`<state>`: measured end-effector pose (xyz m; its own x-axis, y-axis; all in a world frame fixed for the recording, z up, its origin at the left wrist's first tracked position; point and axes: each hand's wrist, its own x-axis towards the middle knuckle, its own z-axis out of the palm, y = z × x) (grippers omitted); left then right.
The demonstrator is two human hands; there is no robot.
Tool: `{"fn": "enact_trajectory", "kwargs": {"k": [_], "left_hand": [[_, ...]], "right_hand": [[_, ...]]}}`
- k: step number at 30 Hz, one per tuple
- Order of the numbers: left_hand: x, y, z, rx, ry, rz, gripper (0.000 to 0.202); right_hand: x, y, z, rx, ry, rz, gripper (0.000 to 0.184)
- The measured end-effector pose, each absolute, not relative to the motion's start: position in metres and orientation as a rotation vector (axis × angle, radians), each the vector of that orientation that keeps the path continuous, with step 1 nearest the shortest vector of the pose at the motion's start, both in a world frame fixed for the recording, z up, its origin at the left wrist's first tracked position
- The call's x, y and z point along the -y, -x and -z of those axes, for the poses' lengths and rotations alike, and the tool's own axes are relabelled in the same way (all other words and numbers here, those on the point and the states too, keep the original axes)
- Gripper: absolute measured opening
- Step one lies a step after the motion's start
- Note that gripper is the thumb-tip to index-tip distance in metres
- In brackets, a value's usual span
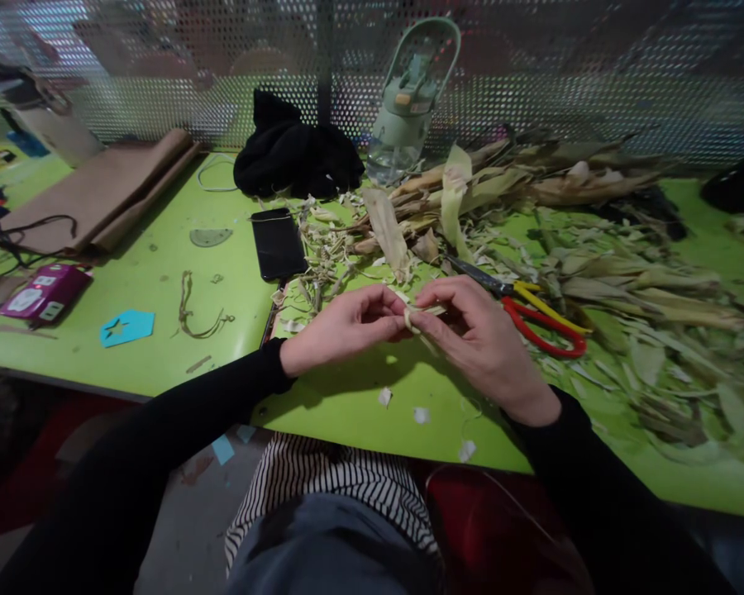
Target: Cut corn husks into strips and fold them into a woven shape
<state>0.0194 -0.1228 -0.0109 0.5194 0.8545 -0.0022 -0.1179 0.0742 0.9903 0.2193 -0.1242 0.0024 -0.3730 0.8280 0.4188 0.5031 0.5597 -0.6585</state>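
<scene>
My left hand (341, 326) and my right hand (477, 339) meet over the green table (161, 330), both pinched on a thin pale strip of corn husk (422, 312) held between their fingertips. Both arms wear black sleeves. Red and yellow scissors (533, 318) lie just right of my right hand. A black phone (278, 242) lies face up behind my left hand.
Heaps of dried corn husks (533, 190) cover the right half of the table. A green water bottle (409, 99) and a black cloth (294, 153) stand against the mesh screen. Brown folded paper (99, 194), a magenta packet (43, 293), a blue paper cutout (127, 326) and a husk string (195, 310) lie left.
</scene>
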Motion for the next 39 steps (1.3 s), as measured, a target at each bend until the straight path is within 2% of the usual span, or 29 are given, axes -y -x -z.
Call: {"fn": "enact_trajectory", "kwargs": {"k": [3, 9, 12, 15, 20, 22, 25, 27, 31, 34, 39], "left_hand": [[0.123, -0.020, 0.011, -0.723, -1.222, -0.883, 0.012], [0.125, -0.022, 0.011, -0.761, -1.333, -0.824, 0.014], [0.127, -0.023, 0.012, -0.761, -1.379, -0.790, 0.011], [0.127, -0.024, 0.014, -0.765, -1.320, -0.813, 0.010], [0.122, -0.023, 0.017, -0.725, -1.160, -0.900, 0.014], [0.121, -0.022, 0.017, -0.698, -1.100, -0.936, 0.019], [0.119, -0.022, 0.016, -0.657, -1.030, -1.036, 0.024], [0.119, -0.022, 0.014, -0.645, -1.005, -1.113, 0.026], [0.121, -0.024, 0.013, -0.677, -1.022, -1.189, 0.028], [0.123, -0.026, 0.014, -0.689, -1.066, -1.183, 0.027], [0.125, -0.028, 0.014, -0.705, -1.085, -1.172, 0.022]], "right_hand": [[0.125, -0.220, 0.002, 1.836, 1.118, -0.624, 0.023], [0.129, -0.216, 0.005, 1.884, 0.989, -0.499, 0.005], [0.133, -0.213, 0.005, 1.981, 0.977, -0.348, 0.002], [0.136, -0.211, 0.006, 1.985, 0.990, -0.176, 0.005], [0.135, -0.213, 0.001, 2.092, 0.841, -0.163, 0.021], [0.134, -0.214, 0.000, 2.074, 0.764, -0.030, 0.023], [0.137, -0.214, 0.002, 1.965, 0.702, 0.212, 0.004], [0.139, -0.210, 0.004, 2.077, 0.794, 0.101, 0.016], [0.140, -0.200, 0.009, 2.195, 1.094, -0.395, 0.041], [0.138, -0.198, 0.011, 2.107, 1.152, -0.586, 0.042], [0.136, -0.199, 0.013, 2.097, 1.250, -0.491, 0.040]]}}
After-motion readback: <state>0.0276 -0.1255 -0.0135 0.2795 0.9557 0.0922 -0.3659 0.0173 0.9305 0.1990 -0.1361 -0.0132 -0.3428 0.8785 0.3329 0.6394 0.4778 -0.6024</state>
